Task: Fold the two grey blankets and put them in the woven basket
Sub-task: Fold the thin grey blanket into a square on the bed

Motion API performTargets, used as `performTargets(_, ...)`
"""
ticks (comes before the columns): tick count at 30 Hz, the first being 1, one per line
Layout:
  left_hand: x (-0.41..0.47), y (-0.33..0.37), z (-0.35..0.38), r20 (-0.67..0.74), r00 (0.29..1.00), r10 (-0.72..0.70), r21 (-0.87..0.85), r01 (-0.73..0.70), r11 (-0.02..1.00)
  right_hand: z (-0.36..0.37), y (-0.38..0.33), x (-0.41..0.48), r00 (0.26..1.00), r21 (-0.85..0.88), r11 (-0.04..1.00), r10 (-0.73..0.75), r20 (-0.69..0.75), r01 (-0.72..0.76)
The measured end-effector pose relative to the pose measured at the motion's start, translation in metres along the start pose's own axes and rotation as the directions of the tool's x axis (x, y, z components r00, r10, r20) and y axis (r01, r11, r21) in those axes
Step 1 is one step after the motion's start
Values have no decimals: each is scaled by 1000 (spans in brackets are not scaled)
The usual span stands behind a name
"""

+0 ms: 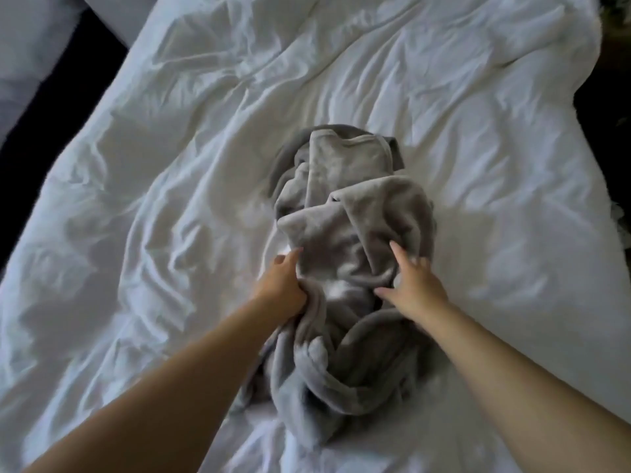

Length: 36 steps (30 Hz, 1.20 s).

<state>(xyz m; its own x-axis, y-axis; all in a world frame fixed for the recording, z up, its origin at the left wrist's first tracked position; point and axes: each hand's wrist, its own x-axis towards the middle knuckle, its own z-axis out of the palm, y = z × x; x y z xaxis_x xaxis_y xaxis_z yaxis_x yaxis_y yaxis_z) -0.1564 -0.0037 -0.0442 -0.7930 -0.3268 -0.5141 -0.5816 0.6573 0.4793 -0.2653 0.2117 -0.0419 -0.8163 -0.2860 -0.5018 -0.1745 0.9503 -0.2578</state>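
A crumpled grey fleece blanket (345,233) lies in a long heap on the middle of the bed, running from the far centre toward me. My left hand (283,285) grips a bunched fold at the heap's left edge. My right hand (415,285) rests on the right side of the heap with its fingers spread over the fabric. Only one grey heap shows; whether it holds one blanket or two I cannot tell. No woven basket is in view.
A rumpled white duvet (170,165) covers the whole bed. Pale pillows (30,46) lie at the far left. Dark floor (607,114) shows past the bed's right edge, and a dark gap (51,131) runs along its left.
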Motion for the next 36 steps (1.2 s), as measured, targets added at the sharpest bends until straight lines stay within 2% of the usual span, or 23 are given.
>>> performTargets(2, 27, 3, 31, 74, 992, 106, 23, -108, 994, 29, -4, 27, 991, 0, 1000, -24, 131, 24)
performTargets(5, 45, 4, 80, 301, 933, 199, 237, -276, 932, 74, 1, 44, 949, -166, 984, -4, 316, 60)
performTargets(7, 42, 3, 103, 377, 911, 168, 324, -300, 897, 95, 6, 40, 946, -129, 989, -22, 324, 67)
performTargets(9, 35, 2, 109, 350, 923, 161, 366, -293, 883, 100, 10, 27, 944, -54, 997, -26, 327, 47)
performTargets(12, 19, 0, 101, 373, 913, 164, 476, -340, 811, 95, 13, -9, 904, 2, 999, 46, 425, -52)
performTargets(15, -19, -11, 89, 427, 893, 144, 489, -362, 794, 98, 15, -58, 853, 81, 977, 133, 504, -199)
performTargets(18, -69, -16, 80, 490, 868, 83, 508, -362, 782, 106, 9, -111, 825, 97, 960, 170, 539, -261)
performTargets(20, -105, -19, 81, 579, 815, 19, 510, -380, 772, 112, 6, -151, 793, 75, 958, 184, 580, -277)
performTargets(22, -141, -24, 83, 675, 737, -41, 497, -412, 764, 114, 2, -188, 701, -1, 964, 195, 686, -267)
performTargets(24, -177, -27, 80, 751, 648, -125, 494, -427, 757, 109, -5, -223, 523, -111, 967, 219, 824, -230)
performTargets(25, -193, -25, 76, 763, 625, -164, 502, -415, 759, 105, -9, -239, 445, -136, 967, 221, 868, -215)
performTargets(26, -201, -21, 69, 752, 630, -192, 520, -388, 761, 99, -13, -250, 428, -135, 969, 215, 878, -209)
performTargets(27, -201, -12, 54, 727, 659, -193, 535, -367, 761, 83, -20, -254, 487, -103, 966, 210, 848, -238)
performTargets(28, -191, 2, 32, 689, 706, -165, 545, -354, 760, 58, -28, -248, 618, -17, 962, 189, 763, -273)
performTargets(29, -176, 26, -2, 623, 777, -92, 540, -342, 769, 20, -40, -236, 771, 89, 957, 164, 616, -275)
performTargets(30, -161, 58, -49, 481, 876, 40, 509, -316, 801, -35, -57, -218, 904, 180, 958, 134, 406, -223)
performTargets(31, -150, 98, -108, 246, 952, 183, 434, -277, 857, -106, -77, -204, 987, 239, 963, 96, 131, -126)
performTargets(32, -147, 142, -176, -56, 947, 317, 326, -283, 902, -187, -101, -199, 985, 290, 957, 47, -165, 3)
performTargets(33, -154, 186, -248, -353, 850, 390, 222, -329, 918, -270, -123, -203, 898, 332, 929, 2, -439, 161)
performTargets(34, -174, 225, -315, -578, 702, 415, 149, -410, 900, -346, -140, -217, 753, 345, 882, -18, -657, 322)
performTargets(35, -198, 256, -375, -713, 556, 427, 147, -477, 867, -410, -155, -237, 590, 317, 841, -2, -807, 437)
performTargets(36, -223, 280, -424, -789, 432, 436, 181, -515, 838, -461, -163, -260, 448, 279, 823, 33, -893, 494)
